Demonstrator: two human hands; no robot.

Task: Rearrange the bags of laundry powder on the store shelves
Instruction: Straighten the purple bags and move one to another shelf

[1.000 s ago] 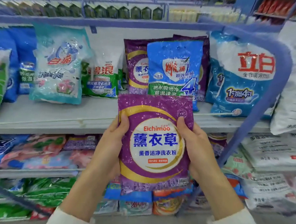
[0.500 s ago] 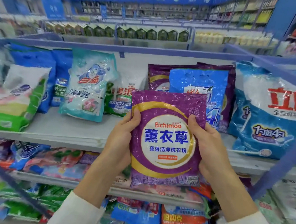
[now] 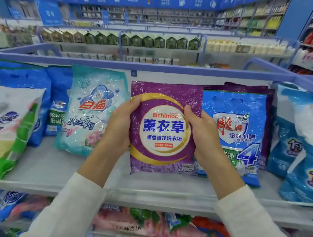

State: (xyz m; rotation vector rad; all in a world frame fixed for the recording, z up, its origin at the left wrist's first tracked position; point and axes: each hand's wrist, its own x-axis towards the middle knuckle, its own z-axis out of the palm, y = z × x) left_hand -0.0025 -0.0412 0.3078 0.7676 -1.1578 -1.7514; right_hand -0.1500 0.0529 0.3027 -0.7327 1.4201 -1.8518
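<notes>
On the purple laundry powder bag (image 3: 163, 130): "Eichimoo" in red, "薰衣草" in large blue characters, "薰香洁净洗衣粉" in smaller blue beneath. On the teal bag (image 3: 91, 113) to its left: "白猫" in red. On the bright blue bag (image 3: 238, 127) to its right: "雕牌" in red, "超效加酶" in blue, a large "4". On the dark blue bag (image 3: 57, 102) further left: "低温". On the overhead blue sign band (image 3: 132, 0): too blurred to read.

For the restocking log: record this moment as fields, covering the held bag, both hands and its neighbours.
held bag: purple Eichimoo bag, upright, label toward camera
left hand: grips its left edge
right hand: grips its right edge
to its left: teal bag, standing on shelf
to its right: blue bag, standing on shelf
held bag touching shelf: cannot tell
</notes>
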